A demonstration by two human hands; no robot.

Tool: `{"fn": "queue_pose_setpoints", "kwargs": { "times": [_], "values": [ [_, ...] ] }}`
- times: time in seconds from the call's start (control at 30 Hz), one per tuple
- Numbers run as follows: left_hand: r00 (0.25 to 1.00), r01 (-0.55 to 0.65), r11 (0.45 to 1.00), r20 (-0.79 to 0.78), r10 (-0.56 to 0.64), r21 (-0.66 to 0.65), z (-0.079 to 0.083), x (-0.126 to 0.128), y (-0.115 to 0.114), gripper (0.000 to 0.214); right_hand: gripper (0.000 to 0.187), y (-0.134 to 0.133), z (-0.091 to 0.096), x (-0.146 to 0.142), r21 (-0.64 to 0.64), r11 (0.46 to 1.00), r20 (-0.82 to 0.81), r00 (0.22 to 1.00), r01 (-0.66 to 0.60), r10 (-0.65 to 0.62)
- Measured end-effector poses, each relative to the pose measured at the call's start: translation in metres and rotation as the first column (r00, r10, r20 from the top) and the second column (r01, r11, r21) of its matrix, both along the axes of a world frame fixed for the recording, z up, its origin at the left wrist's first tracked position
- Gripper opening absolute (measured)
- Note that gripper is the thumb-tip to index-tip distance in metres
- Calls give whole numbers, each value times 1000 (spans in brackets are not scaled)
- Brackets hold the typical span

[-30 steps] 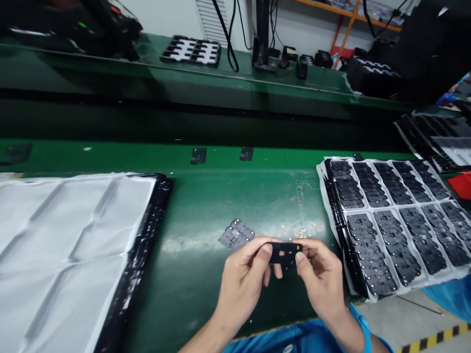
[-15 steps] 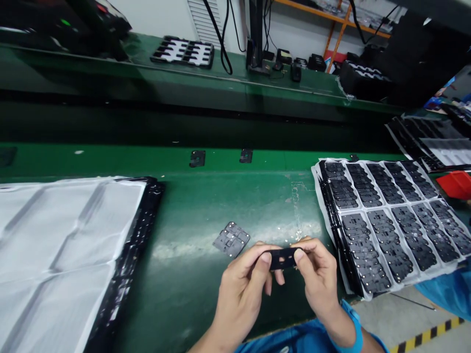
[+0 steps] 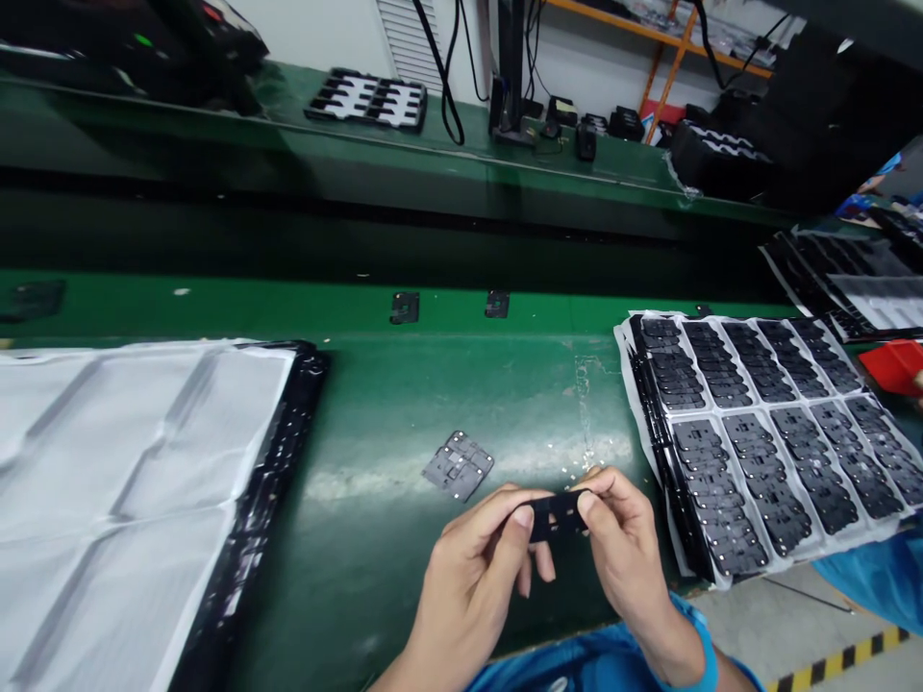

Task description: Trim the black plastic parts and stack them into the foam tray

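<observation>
Between my two hands is a small flat black plastic part (image 3: 554, 517) with little cut-outs, held over the near edge of the green bench. My left hand (image 3: 480, 557) pinches its left end between thumb and fingers. The right end is pinched by my right hand (image 3: 620, 524). Just beyond my left hand, a flat grey-black plate (image 3: 460, 466) with small shiny spots lies on the bench. To the right stands a stack of trays (image 3: 713, 415), its top one lined in white and filled with rows of similar dark plates.
At the left lies a stack of black trays under a white sheet (image 3: 130, 432). Two dark parts, one here (image 3: 405, 308) and one farther right (image 3: 497, 304), rest on the bright green strip. A red object (image 3: 892, 366) sits at the right edge; a black-and-white tray (image 3: 367, 99) is on the back shelf.
The view has shifted slightly. Both hands keep their pinch on the black part, which now tilts a little, its right end higher. At the far left, a dark part on the green strip has moved rightward.
</observation>
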State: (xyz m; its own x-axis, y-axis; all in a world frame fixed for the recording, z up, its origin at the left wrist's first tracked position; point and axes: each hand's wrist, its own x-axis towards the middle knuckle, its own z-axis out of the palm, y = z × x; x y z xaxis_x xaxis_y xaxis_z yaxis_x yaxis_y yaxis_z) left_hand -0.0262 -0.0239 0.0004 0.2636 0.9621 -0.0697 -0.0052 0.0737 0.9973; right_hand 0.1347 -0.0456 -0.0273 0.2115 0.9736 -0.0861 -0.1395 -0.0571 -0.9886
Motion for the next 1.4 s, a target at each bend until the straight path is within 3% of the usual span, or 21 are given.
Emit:
{"fn": "queue_pose_setpoints", "kwargs": {
  "times": [0.27, 0.53, 0.77, 1.0, 1.2, 1.4],
  "values": [
    [999, -32, 999, 8, 32, -7, -2, 4, -6, 32, 25, -6, -7, 0, -10, 999, -48, 998, -41, 40],
    [999, -35, 994, 0, 35, 104, -7, 6, -13, 26, 27, -3, -10, -1, 17, 1000, -100, 995, 4, -2],
    [989, 108, 970, 125, -82, -217, 8, -3, -7, 30, 25, -7, -10, -2, -68, 998, -127, 992, 11, -20],
    [987, 99, 933, 153, -48, -345, 13, -9, 1, 35, 21, -8, -12, -4, -105, 994, -113, 994, -16, 4],
    [995, 56, 922, 97, -20, -384, 1, -13, 5, 38, 19, -7, -1, -14, 19, 1000, 99, 995, 13, -15],
    [978, 44, 866, 199, 65, -499, -12, -21, 2, 34, 14, -8, 0, -24, 223, 974, 318, 948, -45, -29]
  ]
}}
